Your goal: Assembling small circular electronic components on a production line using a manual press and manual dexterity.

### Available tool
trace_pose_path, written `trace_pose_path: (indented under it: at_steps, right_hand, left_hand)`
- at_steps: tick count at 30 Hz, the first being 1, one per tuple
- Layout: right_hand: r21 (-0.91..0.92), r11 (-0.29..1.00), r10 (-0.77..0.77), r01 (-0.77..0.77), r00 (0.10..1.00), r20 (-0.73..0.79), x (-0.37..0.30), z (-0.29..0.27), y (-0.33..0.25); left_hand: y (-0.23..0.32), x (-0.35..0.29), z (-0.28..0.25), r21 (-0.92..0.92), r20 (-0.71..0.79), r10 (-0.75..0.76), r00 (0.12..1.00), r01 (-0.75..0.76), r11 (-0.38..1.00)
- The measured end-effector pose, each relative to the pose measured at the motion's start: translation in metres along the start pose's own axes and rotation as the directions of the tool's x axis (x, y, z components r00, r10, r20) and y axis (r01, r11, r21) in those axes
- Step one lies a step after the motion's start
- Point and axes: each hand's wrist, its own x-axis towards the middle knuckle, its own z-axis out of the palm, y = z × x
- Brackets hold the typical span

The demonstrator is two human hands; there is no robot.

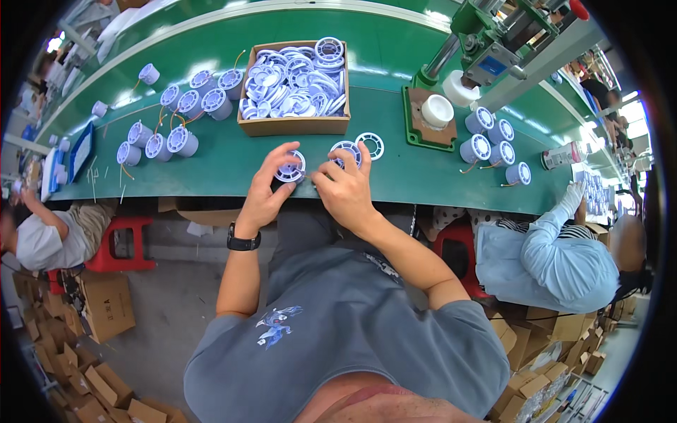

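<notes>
A pale lilac plastic cup-shaped housing (pixel 290 170) with a spoked round top is on the green workbench near its front edge. Wrapped round its side are the thumb and fingers of my left hand (pixel 268 185). Close to its right side, my right hand (pixel 345 185) has bent fingers drawn together at the tips; whether a small piece is pinched there is hidden. Partly under the right fingers lies a second lilac spoked part (pixel 346 152). Just beyond it, a flat white spoked ring (pixel 371 146) rests on the bench.
A cardboard box (pixel 293 127) full of loose lilac rings and discs stands ahead. Several wired housings (pixel 183 141) are at left, others (pixel 480 147) at right. A green hand press (pixel 429 137) holds a white round block. Co-workers sit on both sides.
</notes>
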Motion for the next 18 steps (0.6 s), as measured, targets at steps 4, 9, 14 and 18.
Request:
trace_pose_path:
  at_steps: [4,9,14,18]
  right_hand:
    - [-0.038,0.999,0.011,-0.012,1.0,-0.008,-0.002,0.002,-0.008]
    - [0.131,0.991,0.026,-0.028,0.999,0.021,0.002,-0.017,-0.005]
    - [0.248,0.936,0.269,-0.248,0.961,-0.055,0.001,-0.024,0.016]
    - [0.297,0.947,0.112,-0.122,0.992,0.054,0.021,-0.025,0.035]
  left_hand:
    - [0.002,-0.003,0.011,0.217,-0.18,0.048,0.983,-0.008,0.976]
    - [0.014,0.001,0.035,0.465,-0.218,0.04,0.975,0.068,0.883]
    - [0.015,0.016,0.014,0.364,0.029,-0.089,0.996,0.072,0.929]
    - [0.023,0.038,-0.012,0.389,0.043,0.148,0.988,-0.153,0.908]
